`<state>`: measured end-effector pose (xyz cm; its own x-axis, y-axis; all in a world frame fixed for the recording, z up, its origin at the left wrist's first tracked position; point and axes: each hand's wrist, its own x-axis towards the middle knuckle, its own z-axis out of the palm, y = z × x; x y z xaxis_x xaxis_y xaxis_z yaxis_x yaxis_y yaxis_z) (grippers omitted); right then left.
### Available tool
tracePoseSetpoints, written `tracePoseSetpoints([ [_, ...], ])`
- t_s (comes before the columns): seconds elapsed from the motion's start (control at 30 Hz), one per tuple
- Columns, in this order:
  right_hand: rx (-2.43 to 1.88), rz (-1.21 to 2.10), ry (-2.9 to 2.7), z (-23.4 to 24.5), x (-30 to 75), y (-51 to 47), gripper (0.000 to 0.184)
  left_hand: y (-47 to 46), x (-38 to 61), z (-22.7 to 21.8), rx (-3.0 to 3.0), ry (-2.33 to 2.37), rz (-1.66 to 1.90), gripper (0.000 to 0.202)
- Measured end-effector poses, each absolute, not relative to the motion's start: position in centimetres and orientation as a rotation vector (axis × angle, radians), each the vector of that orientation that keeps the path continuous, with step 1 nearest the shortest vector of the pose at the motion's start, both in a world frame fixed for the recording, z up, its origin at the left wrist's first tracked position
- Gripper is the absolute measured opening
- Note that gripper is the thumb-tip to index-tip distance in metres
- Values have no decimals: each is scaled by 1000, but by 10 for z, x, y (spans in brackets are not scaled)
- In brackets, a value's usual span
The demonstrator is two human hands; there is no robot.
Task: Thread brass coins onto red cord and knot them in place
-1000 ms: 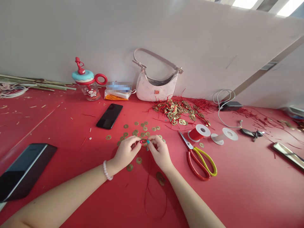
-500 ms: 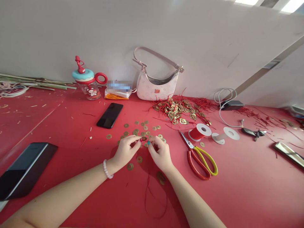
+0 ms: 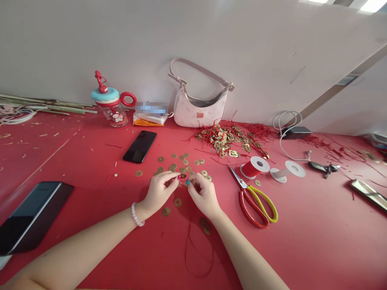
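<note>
My left hand (image 3: 159, 191) and my right hand (image 3: 203, 194) meet fingertip to fingertip over the red table (image 3: 302, 241), both pinched closed on a small brass coin and a thin red cord (image 3: 193, 249) that trails toward me in a loop. Loose brass coins (image 3: 181, 163) lie scattered just beyond my fingers. A few more coins lie by my wrists. A white bead bracelet (image 3: 135, 216) circles my left wrist.
Red-and-yellow scissors (image 3: 255, 197), a red thread spool (image 3: 253, 166) and an empty white spool (image 3: 287, 171) lie to the right. A pile of strung coins (image 3: 228, 139) sits behind. A black phone (image 3: 140, 146), a dark tablet (image 3: 30, 215), a pink handbag (image 3: 198, 104) and a bottle (image 3: 110, 104) stand around.
My hands stay pinched together at the same spot, with only slight finger shifts on the coin and cord.
</note>
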<state>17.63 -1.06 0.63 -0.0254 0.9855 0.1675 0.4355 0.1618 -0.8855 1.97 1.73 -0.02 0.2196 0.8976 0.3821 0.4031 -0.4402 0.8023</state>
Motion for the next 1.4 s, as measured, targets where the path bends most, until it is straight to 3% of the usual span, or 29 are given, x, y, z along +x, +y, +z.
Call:
tracePoseSetpoints([
  [1.0, -1345, 680, -1637, 4, 174, -15, 4, 19, 21, -3, 2098, 1206, 1234, 12],
  [1.3, -1356, 982, -1449, 6, 173, -12, 22, 17, 21, -1, 2137, 1181, 1211, 12],
  [1.4, -1297, 1127, -1349, 7, 173, -9, 18, 17, 20, -1, 2139, 1164, 1192, 12],
])
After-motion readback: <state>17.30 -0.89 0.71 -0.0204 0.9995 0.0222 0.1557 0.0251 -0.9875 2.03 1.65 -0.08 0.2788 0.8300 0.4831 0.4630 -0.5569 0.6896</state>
